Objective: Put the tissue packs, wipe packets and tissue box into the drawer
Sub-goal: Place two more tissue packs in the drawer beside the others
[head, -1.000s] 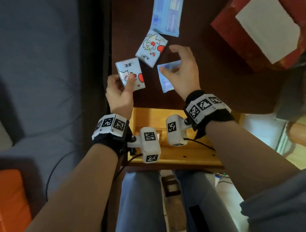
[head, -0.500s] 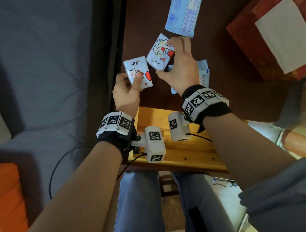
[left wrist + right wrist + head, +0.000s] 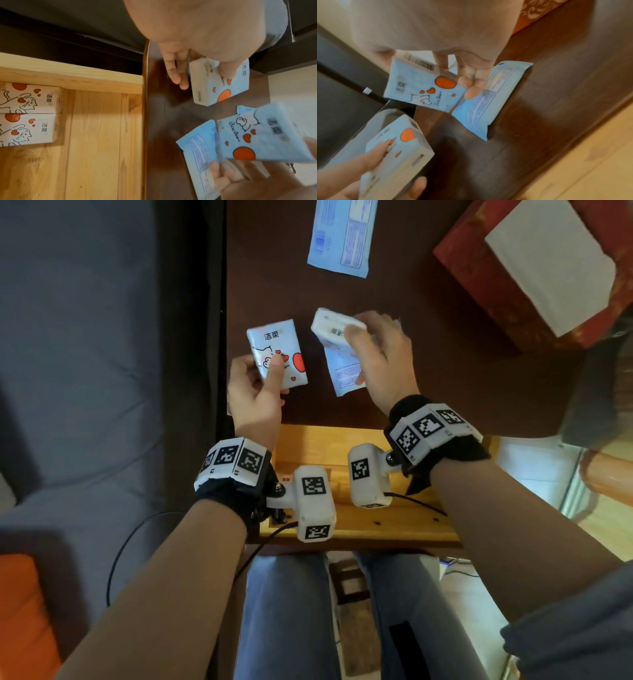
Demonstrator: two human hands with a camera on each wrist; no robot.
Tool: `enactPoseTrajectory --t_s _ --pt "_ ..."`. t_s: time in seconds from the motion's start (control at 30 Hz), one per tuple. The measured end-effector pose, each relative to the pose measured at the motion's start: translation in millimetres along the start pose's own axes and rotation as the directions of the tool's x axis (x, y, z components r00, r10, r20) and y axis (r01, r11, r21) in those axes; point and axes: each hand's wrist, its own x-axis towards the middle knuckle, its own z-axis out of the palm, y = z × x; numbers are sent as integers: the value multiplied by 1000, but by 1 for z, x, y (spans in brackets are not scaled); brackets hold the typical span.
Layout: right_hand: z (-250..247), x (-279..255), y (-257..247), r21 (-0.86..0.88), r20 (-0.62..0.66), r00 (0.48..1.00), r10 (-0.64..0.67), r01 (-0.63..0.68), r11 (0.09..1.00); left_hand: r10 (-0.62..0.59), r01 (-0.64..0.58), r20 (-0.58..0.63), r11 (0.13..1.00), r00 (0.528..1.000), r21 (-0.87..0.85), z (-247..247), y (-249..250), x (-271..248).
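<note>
My left hand [image 3: 260, 371] grips a pale blue tissue pack [image 3: 277, 354] with red hearts, thumb on its face, above the dark table's front left. My right hand [image 3: 370, 350] holds a second tissue pack [image 3: 334, 328] tilted on edge, with a blue wipe packet [image 3: 344, 368] under the palm. The right wrist view shows that tissue pack [image 3: 421, 86] and the wipe packet [image 3: 489, 100] at my fingers. Another wipe packet [image 3: 342, 237] lies at the table's far side. The red tissue box [image 3: 534, 268] stands at the far right. The wooden drawer [image 3: 342, 446] is open below my wrists.
Two cat-print tissue packs [image 3: 29, 98] [image 3: 27, 129] lie side by side in the drawer, with bare wood [image 3: 96, 142] next to them. A grey sofa [image 3: 85, 354] runs along the table's left edge. My knees are under the drawer front.
My right hand, holding the wipe packet, reached to the second tissue pack, took hold of it and pulled both back toward me. My left hand kept its pack.
</note>
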Motion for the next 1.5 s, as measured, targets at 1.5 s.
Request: enactPoseTrajectory --t_s 1.5 --pt "-7 -108 240 -247 122 905 407 -369 896 -248 2 287 759 925 651 50 -202 -83"
